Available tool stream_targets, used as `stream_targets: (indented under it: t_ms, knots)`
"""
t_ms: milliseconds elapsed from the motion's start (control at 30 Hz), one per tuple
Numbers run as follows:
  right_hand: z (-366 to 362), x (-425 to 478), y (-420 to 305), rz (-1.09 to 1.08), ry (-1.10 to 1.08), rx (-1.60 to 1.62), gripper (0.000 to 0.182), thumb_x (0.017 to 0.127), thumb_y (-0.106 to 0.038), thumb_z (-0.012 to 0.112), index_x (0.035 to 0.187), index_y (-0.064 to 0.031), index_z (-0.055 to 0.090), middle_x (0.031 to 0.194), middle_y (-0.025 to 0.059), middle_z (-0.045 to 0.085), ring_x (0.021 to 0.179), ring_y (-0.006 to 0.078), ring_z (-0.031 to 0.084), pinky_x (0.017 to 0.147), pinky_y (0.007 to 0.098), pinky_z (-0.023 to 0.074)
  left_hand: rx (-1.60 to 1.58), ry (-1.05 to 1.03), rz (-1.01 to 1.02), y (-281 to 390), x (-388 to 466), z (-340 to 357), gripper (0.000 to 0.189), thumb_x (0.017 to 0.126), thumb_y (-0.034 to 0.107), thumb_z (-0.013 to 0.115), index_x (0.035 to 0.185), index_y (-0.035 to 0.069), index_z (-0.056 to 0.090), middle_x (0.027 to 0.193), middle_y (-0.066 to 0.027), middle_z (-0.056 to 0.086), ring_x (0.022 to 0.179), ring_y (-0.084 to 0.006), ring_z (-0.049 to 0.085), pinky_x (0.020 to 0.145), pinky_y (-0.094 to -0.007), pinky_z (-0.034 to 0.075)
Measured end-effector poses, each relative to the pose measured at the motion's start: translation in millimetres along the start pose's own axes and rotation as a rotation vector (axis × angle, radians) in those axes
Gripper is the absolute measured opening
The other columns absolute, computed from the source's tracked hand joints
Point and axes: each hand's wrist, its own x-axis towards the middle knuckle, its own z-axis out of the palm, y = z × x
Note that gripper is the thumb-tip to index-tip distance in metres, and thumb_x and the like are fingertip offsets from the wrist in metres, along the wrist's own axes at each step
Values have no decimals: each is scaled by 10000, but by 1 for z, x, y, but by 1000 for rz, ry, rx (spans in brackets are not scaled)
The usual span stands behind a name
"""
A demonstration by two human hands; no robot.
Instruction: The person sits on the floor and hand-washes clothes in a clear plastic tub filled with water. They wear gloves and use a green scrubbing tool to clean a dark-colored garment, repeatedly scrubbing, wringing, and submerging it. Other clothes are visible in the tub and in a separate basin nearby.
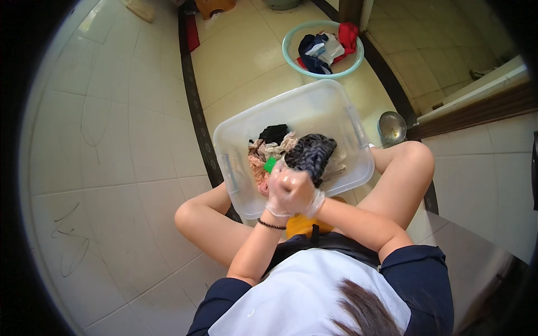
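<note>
My left hand (279, 185) and my right hand (303, 191), both in thin clear plastic gloves, are pressed together above the near side of a translucent plastic tub (235, 126). A wet, dark patterned cloth (313, 153) is bunched in their grip and hangs out past the fingers into the tub. Just left of my left fingers shows a small bright green object (270, 164); whether it is held or lying there I cannot tell. Pink and beige crumpled cloths (257, 161) and a black cloth (274, 133) lie on the tub's left side. A pale cloth (336, 164) lies partly under the dark one.
A light-blue basin (290, 59) with navy, white and red clothes (348, 38) stands beyond the tub. To the right, a metal bowl (392, 127) sits by the door frame (470, 122). My knees flank the tub, and a tiled wall (126, 147) rises at left.
</note>
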Motion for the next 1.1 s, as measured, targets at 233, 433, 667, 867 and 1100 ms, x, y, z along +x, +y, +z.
stream_targets:
  t_ms: [233,433,667,867,1100]
  knots:
    - [-30,3,59,729,-277,623,361,893,-375,553,876,-29,653,845,72,641,779,149,580,714,288,455,-1,305,-159,54,0,71,381,925,467,452,716,149,477,750,-16,589,718,-160,612,547,-330,514]
    - [-71,27,23,643,-827,301,380,686,-267,776,894,17,634,752,80,612,776,148,579,750,282,465,289,303,-86,73,-6,54,432,909,506,463,799,94,532,730,-30,566,687,-146,565,664,-303,490]
    - [-58,31,37,913,-394,724,170,771,-34,652,927,-16,585,885,8,585,837,75,542,770,232,460,941,51,54,58,-5,26,184,876,213,618,865,45,545,795,-10,580,679,-61,520,558,-204,448]
    - [-16,17,30,571,-34,425,233,758,-16,504,974,-35,590,882,27,598,857,126,553,794,274,469,212,298,-23,43,2,45,224,923,303,534,904,81,558,802,-20,594,652,-112,576,568,-246,493]
    - [-8,1,15,61,63,-166,267,758,-211,649,532,-100,560,520,110,532,451,274,538,437,356,444,38,287,-249,17,-17,76,257,945,360,473,926,120,560,833,-1,580,751,-90,572,693,-247,492]
